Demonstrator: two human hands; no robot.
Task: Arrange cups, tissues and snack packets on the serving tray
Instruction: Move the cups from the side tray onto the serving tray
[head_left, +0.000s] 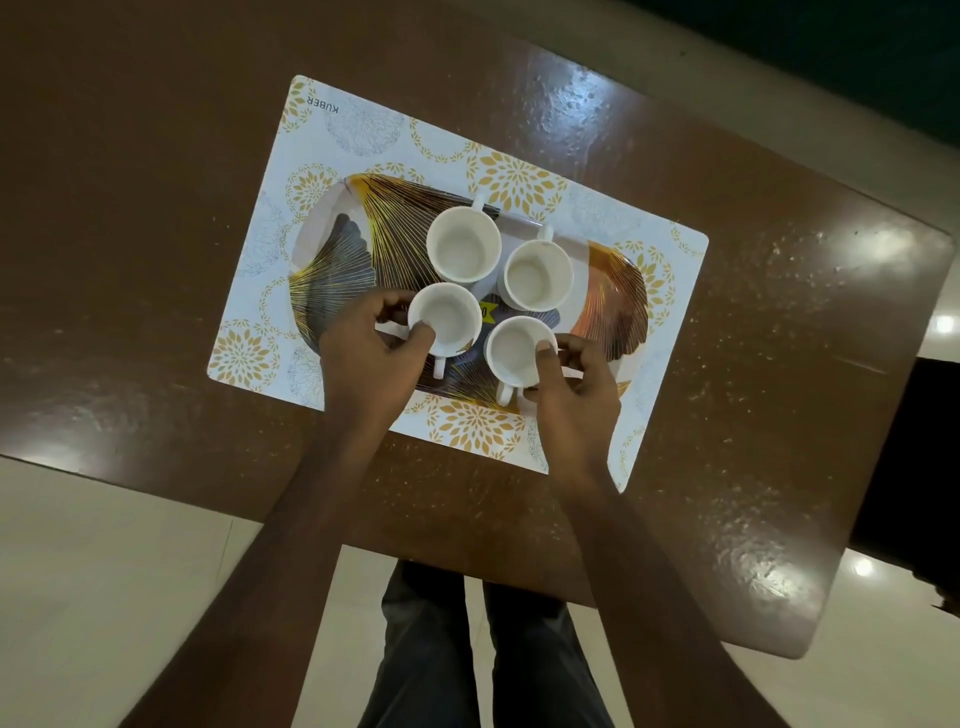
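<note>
Pinching rims, our left hand holds the left cup and our right hand the right cup, both on the tray's near side; we should nudge them snug against the far cups, leaving the tray's ends free.

A home dining spot: glossy brown table, patterned placemat, pale tiled floor.

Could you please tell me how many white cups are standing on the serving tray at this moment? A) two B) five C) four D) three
C: four stand on the serving tray: the far left cup, the far right cup, the near left cup pinched by the left hand, and the near right cup pinched by the right hand.
</note>
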